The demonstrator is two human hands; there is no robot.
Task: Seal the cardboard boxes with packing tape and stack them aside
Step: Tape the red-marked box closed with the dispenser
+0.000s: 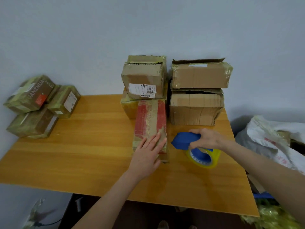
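Wall [148, 22]: plain, pale blue-grey, fills the upper half of my feed. The table [74, 154] stands with its far edge against it; the top is orange-brown wood-grain laminate, grain running left to right.

Light: soft and even, source not in view. I note a faint sheen on the tabletop towards its front edge.

Floor [11, 200]: pale grey, visible past the tabletop's front left corner. A thin dark cable [49, 223] and a crumpled clear plastic scrap [35, 208] lie there. Below the front edge everything is dark; I cannot tell details.

Off the right edge a white sack [270, 144] slumps by the wall. Below the front right corner sits a yellow-green tangle [270, 219].
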